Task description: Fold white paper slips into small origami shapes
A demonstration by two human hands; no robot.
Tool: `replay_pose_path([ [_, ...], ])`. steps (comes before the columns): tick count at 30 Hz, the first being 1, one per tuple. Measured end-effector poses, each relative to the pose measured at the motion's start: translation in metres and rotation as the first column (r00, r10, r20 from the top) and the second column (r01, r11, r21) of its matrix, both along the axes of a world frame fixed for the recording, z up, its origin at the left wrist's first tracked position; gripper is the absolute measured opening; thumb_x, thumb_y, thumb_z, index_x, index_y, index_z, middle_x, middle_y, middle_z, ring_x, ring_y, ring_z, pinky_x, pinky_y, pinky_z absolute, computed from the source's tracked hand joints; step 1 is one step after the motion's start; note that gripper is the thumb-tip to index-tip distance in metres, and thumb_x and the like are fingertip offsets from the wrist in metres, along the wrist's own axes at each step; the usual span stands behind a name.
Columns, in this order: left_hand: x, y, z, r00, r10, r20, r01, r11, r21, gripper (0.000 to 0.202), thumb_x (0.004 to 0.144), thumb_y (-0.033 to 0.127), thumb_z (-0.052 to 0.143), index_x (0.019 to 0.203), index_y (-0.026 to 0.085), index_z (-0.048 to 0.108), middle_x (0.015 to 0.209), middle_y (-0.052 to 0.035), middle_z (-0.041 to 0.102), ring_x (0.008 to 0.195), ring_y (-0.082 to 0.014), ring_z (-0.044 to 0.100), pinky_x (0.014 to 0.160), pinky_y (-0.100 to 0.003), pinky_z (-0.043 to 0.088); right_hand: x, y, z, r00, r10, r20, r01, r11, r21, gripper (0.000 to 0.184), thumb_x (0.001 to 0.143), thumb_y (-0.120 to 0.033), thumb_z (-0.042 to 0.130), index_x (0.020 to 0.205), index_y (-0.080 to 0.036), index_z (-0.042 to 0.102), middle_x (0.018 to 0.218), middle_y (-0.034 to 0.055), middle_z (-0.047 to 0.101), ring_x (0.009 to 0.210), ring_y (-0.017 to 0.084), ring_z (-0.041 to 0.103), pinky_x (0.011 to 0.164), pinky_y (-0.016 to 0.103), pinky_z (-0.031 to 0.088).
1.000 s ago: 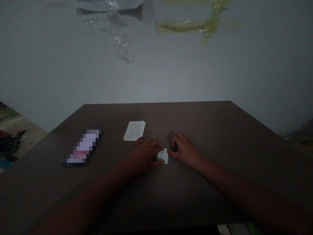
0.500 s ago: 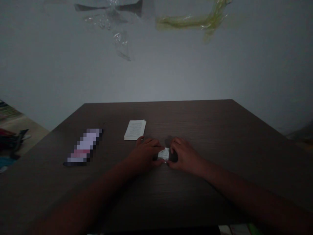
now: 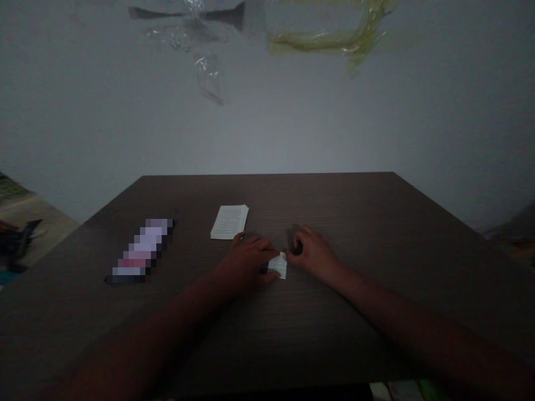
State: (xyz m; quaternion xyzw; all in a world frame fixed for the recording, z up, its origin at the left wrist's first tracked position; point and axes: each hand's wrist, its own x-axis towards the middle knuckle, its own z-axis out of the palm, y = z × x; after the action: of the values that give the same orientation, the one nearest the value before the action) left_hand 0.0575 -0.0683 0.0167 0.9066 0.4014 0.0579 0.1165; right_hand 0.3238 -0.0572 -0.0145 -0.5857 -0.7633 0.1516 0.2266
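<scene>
A small piece of folded-looking printed paper (image 3: 280, 267) lies on the dark wooden table. My left hand (image 3: 251, 259) grips it from the left, forefinger on the upper edge and thumb on the lower part, so its left side is hidden. At the right of the paper is my right hand (image 3: 313, 252). Its thumb tip touches or nearly touches the upper right corner, while the other fingers curl above with a gap to the thumb. Just beyond my left hand sits a stack of printed sheets (image 3: 229, 221), close to the fingers.
A phone (image 3: 142, 250), its screen pixelated, lies on the left of the table (image 3: 355, 206). Behind the table rises a pale wall (image 3: 326, 122) with strips of tape (image 3: 317, 43) stuck on it. Blurred items (image 3: 19, 236) are on the floor at the far left.
My right thumb has moved from the paper's lower right corner up to its upper right corner. More of the paper's right side shows. My left hand stays nearly in place.
</scene>
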Motion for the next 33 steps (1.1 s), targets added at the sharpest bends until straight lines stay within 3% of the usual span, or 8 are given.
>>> replay_pose_path([
  [8,-0.003,-0.002,0.008,0.999,-0.034,-0.006,0.034,0.999,0.017,0.048,0.110,0.038,0.099,0.158,0.037,0.093,0.150,-0.0103,0.092,0.153,-0.0451,0.082,0.150,-0.075,0.047,0.007,0.005,-0.016,0.998,0.032,-0.050,-0.027,0.994,0.108,0.031,0.102,-0.024,0.094,0.095,-0.028,0.064,0.104,0.0043,0.072,0.102,0.029,0.069,0.092,0.041,0.051],
  [14,-0.006,-0.005,0.016,0.997,-0.044,-0.068,0.041,0.998,-0.043,0.054,0.115,0.042,0.096,0.168,0.035,0.088,0.165,-0.0133,0.088,0.163,-0.0456,0.077,0.156,-0.078,0.039,0.017,-0.002,-0.012,0.973,0.162,-0.167,-0.148,0.985,0.093,0.017,0.107,-0.020,0.086,0.110,-0.028,0.071,0.117,0.0067,0.078,0.106,0.029,0.074,0.096,0.042,0.057],
  [20,-0.010,-0.003,0.018,0.996,-0.076,-0.038,0.074,0.996,-0.050,0.048,0.119,0.036,0.089,0.167,0.033,0.087,0.165,-0.0116,0.091,0.161,-0.0406,0.081,0.159,-0.072,0.037,0.015,-0.019,-0.003,0.906,0.393,-0.156,-0.390,0.919,0.053,0.022,0.108,-0.025,0.095,0.124,-0.029,0.080,0.133,0.0093,0.085,0.130,0.033,0.080,0.115,0.049,0.062],
  [25,-0.014,0.000,0.015,0.997,-0.079,0.021,0.080,0.997,-0.018,0.043,0.117,0.037,0.089,0.160,0.038,0.088,0.161,-0.0051,0.095,0.153,-0.0373,0.086,0.157,-0.065,0.041,0.013,-0.019,-0.004,0.909,0.397,-0.131,-0.398,0.917,0.018,0.030,0.104,-0.022,0.101,0.128,-0.029,0.084,0.136,0.0101,0.086,0.134,0.035,0.079,0.120,0.053,0.061],
  [33,-0.015,0.007,0.008,0.997,-0.083,0.001,0.083,0.997,-0.001,0.044,0.122,0.031,0.087,0.166,0.034,0.084,0.166,-0.0084,0.093,0.158,-0.0350,0.085,0.159,-0.062,0.039,0.011,-0.017,-0.006,0.906,0.398,-0.141,-0.400,0.916,0.019,0.038,0.102,-0.019,0.101,0.135,-0.028,0.085,0.142,0.0118,0.086,0.141,0.037,0.078,0.125,0.058,0.062],
])
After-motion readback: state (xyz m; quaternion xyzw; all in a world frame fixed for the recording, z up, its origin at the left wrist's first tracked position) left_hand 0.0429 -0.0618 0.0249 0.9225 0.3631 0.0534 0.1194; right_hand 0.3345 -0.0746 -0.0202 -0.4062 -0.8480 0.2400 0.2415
